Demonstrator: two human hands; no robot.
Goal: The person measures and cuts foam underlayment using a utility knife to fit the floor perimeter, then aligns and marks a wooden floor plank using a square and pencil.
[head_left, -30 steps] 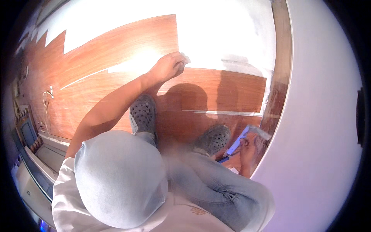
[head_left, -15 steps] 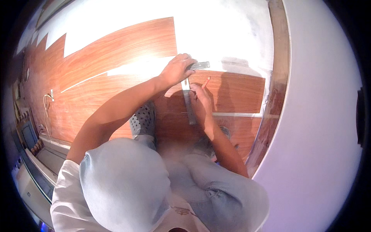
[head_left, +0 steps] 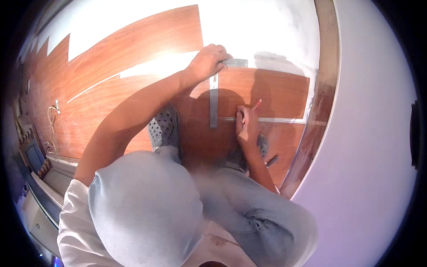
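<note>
A metal try square (head_left: 213,104) lies across the wood-grain planks (head_left: 280,91), with its short arm along a plank's upper edge and its long blade pointing toward me. My left hand (head_left: 209,63) has its fingers curled onto the square's corner. To the right of the blade, my right hand (head_left: 247,127) is closed round a reddish pencil (head_left: 259,103), low over the planks near a pale seam. My feet, in perforated grey clogs (head_left: 162,127), stand behind and below my hands, partly hidden by my arms and knee.
White sheeting (head_left: 267,26) spreads beyond the stepped plank edges. A brown strip (head_left: 328,66) runs along the right beside a pale wall (head_left: 364,147). At left are a cable (head_left: 55,120) and a pale frame (head_left: 58,164). A dark tool (head_left: 272,161) lies by my right foot.
My right hand came up from a blue-and-grey tool at lower right, then shifted right of the blade with the pencil. The square now lies under my left hand on the planks.
</note>
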